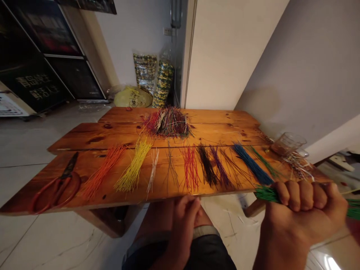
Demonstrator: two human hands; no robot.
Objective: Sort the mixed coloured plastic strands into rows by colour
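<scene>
My right hand is closed in a fist around a bundle of green wires, held just off the near right corner of the wooden table. My left hand rests low near my lap below the table's front edge, its fingers curled; I cannot make out anything in it. On the table lie sorted rows of wires: orange, yellow, white, red, black, purple, blue. A mixed heap of wires sits behind them.
Red-handled scissors lie at the table's near left. A glass cup stands at the right edge beside loose wire scraps. Filled plastic bags and a yellow bag stand on the floor behind. A white wall rises at right.
</scene>
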